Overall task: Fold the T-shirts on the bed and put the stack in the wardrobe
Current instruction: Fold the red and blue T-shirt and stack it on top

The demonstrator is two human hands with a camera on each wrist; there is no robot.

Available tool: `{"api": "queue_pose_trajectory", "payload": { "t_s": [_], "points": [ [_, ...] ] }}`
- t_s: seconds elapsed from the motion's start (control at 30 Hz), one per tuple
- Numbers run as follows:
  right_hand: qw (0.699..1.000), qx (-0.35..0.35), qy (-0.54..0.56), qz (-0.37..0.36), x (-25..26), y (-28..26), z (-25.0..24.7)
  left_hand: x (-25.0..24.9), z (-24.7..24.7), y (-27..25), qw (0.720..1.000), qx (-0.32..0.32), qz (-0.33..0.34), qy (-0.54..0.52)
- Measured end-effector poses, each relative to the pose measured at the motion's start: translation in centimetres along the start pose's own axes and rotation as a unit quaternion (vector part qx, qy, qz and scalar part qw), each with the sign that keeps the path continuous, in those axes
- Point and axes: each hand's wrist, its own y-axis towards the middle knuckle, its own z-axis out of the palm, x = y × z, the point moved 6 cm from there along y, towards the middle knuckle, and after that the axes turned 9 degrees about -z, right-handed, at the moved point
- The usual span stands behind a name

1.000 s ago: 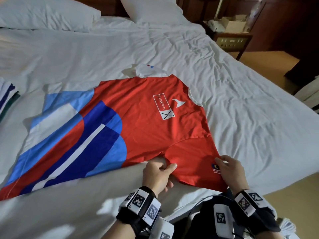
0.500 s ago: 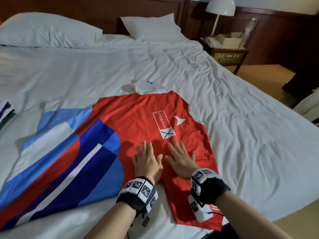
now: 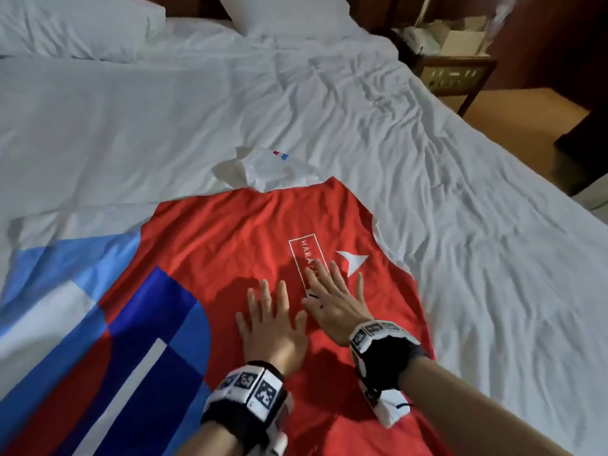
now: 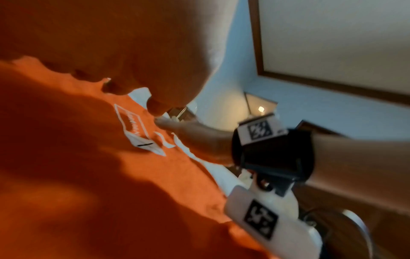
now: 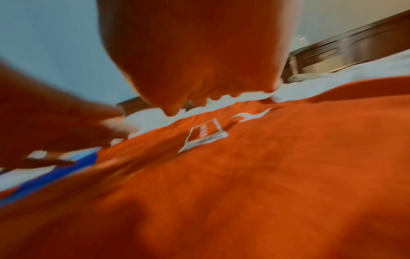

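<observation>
A: Where is the red T-shirt (image 3: 230, 245) lying?

B: It is lying spread flat on the white bed sheet (image 3: 460, 192), filling the lower centre and lower left of the head view. Its blue, white and dark blue panels are running off toward the lower left, and one white sleeve (image 3: 269, 169) is sticking out at the top edge, near the middle of the frame.

A: And the hands?

B: Both are lying palm down on the red chest area, side by side, close together but not touching. The left hand (image 3: 273, 324) is resting just below centre with its fingers straight and slightly spread, holding nothing. The right hand (image 3: 335, 301) is resting just to its right, fingers also straight and spread, its fingertips covering the lower part of the white boxed logo (image 3: 304, 255); the white arrow mark (image 3: 350, 260) is showing just above its outer fingers.

A: Anything from the wrist views?

B: They are blurred, showing only palms close over the orange-red cloth (image 5: 244, 192).

A: What else is showing?

B: Two white pillows (image 3: 75, 24) are sitting in the upper left, and a wooden bedside table (image 3: 460, 70) is standing in the upper right.
</observation>
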Motion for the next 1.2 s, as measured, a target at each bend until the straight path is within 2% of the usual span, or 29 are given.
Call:
{"api": "queue_pose_trajectory", "payload": {
  "t_s": [0.07,0.13,0.2,0.23,0.3,0.4,0.43,0.47,0.5,0.53,0.57,0.63,0.67,0.7,0.73,0.8,0.83,0.9,0.97,1.0,1.1,1.2],
  "points": [
    [0.993,-0.005,0.0,0.12,-4.7,0.2,0.4,2.1,0.7,1.5,0.999,0.015,0.002,0.044],
    [0.957,-0.062,0.033,0.281,-10.2,-1.4,-0.6,4.8,0.5,2.2,0.998,0.012,-0.022,0.063],
    [0.924,-0.113,0.043,0.362,-13.2,-2.6,-2.2,6.2,-0.8,2.8,0.998,0.004,-0.062,0.027],
    [0.924,-0.132,0.033,0.358,-13.2,-2.4,-3.0,6.1,-1.8,3.3,0.998,-0.004,-0.068,0.012],
    [0.953,-0.157,0.002,0.258,-11.2,-0.3,-4.3,4.1,-3.3,4.9,0.999,-0.032,-0.031,0.011],
    [0.994,-0.097,-0.023,0.036,-5.6,4.5,-4.3,-0.2,-4.3,8.3,0.996,-0.048,0.074,0.028],
    [0.997,-0.071,-0.036,-0.014,-4.3,5.7,-3.7,-1.2,-4.2,9.4,0.994,-0.035,0.101,0.038],
    [0.997,-0.057,-0.047,-0.029,-3.9,6.6,-3.1,-1.5,-4.0,10.5,0.992,-0.014,0.115,0.053],
    [0.997,-0.057,-0.044,-0.002,-4.7,7.3,-2.8,-1.2,-4.1,11.6,0.992,0.005,0.111,0.068],
    [0.995,-0.072,-0.023,0.067,-6.3,7.5,-2.8,-0.3,-4.4,12.5,0.993,0.012,0.087,0.08],
    [0.981,-0.096,0.008,0.165,-8.4,6.8,-3.1,1.1,-5.0,12.9,0.995,0.011,0.047,0.084],
    [0.928,-0.141,0.07,0.338,-11.7,5.8,-4.2,4.5,-7.5,14.6,0.998,-0.018,-0.051,0.033],
    [0.91,-0.159,0.082,0.373,-12.3,5.9,-5.1,5.7,-9.2,15.4,0.996,-0.038,-0.081,0.009],
    [0.908,-0.18,0.081,0.37,-12.2,6.8,-6.3,6.4,-11.1,16.2,0.993,-0.074,-0.088,-0.012],
    [0.917,-0.203,0.071,0.337,-11.6,8.5,-7.8,6.4,-13.1,17.3,0.989,-0.124,-0.072,-0.035],
    [0.942,-0.239,0.049,0.231,-9.7,13.2,-10.8,5.1,-17.1,19.9,0.971,-0.213,-0.012,-0.105],
    [0.949,-0.256,0.042,0.18,-8.8,16.1,-12.2,4.1,-18.5,21.5,0.966,-0.216,-0.004,-0.143],
    [0.95,-0.283,0.054,0.125,-7.6,21.4,-14.6,1.9,-20.1,25.0,0.97,-0.158,-0.042,-0.178],
    [0.948,-0.272,0.122,0.11,-7.4,26.2,-15.8,-0.3,-20.9,28.3,0.975,-0.098,-0.103,-0.17],
    [0.95,-0.245,0.155,0.112,-7.3,28.2,-16.0,-1.3,-20.9,29.7,0.976,-0.072,-0.123,-0.163],
    [0.967,-0.159,0.167,0.111,-6.4,32.2,-16.1,-3.2,-20.0,32.3,0.974,-0.02,-0.13,-0.182],
    [0.972,-0.114,0.195,0.069,-5.1,34.1,-16.3,-2.4,-18.7,34.2,0.952,-0.002,-0.151,-0.267]
  ]
}}
